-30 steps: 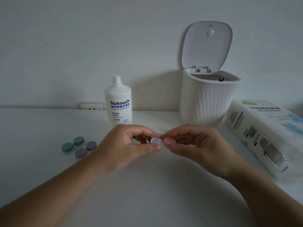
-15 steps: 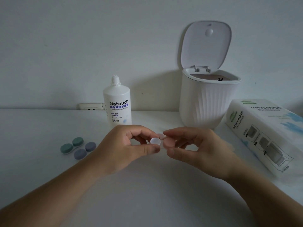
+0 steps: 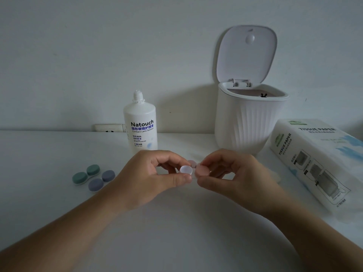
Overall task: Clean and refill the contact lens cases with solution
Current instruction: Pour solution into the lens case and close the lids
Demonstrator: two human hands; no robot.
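Lens case (image 3: 186, 170) pinched in left hand (image 3: 155, 174); right hand (image 3: 233, 173) pinches pink cap (image 3: 202, 170) beside it.

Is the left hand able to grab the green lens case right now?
Probably not yet: the left hand is pinching a white case part. The green lens case lies nearby, unblocked.

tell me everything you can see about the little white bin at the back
The white bin looks like matte plastic, with vertical ribs down its wall and a smooth rim. Its rounded-square lid stands hinged open, upright toward the wall, with a small round knob on its inner face. Inside, a pinkish interior shows, with something small and dark at the far edge that I cannot identify. It stands upright on the white table, right of the solution bottle and beside the tissue paper pack. Neither hand touches it.
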